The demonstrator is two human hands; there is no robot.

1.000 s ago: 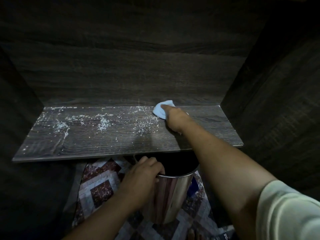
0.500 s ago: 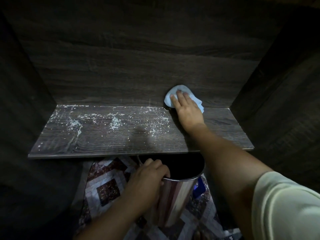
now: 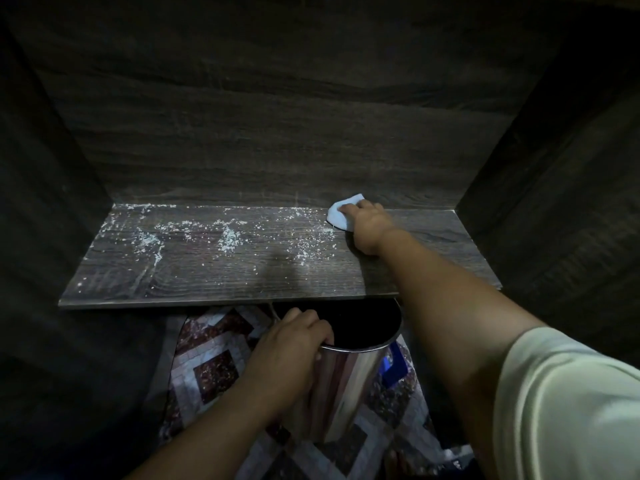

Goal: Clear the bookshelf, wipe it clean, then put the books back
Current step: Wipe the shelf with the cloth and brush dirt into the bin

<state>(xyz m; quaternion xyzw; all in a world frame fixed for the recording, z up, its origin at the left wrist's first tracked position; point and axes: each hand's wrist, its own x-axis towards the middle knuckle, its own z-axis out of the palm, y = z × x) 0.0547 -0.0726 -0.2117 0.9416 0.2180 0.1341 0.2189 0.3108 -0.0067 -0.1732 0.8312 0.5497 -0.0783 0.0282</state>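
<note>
The dark wood shelf board [image 3: 450, 240] holds no books and is scattered with white crumbs [image 3: 227, 239] over its left and middle parts. My right hand [image 3: 367, 226] has its fingers bent over a light blue cloth [image 3: 337, 216] and holds it down at the back of the board, right of the crumbs. My left hand [image 3: 287, 355] grips the rim of a shiny metal bin [image 3: 349, 386], which sits just below the shelf's front edge with its open mouth up.
The back panel [image 3: 277, 150] and dark side walls [image 3: 554, 202] close the compartment in. Under the bin lies a patterned quilt [image 3: 214, 368]. My white sleeve [image 3: 571, 410] fills the lower right corner.
The cloth was flat against the back panel half a second ago; my right hand has brought it down onto the board's back edge. My left hand keeps the bin in place.
</note>
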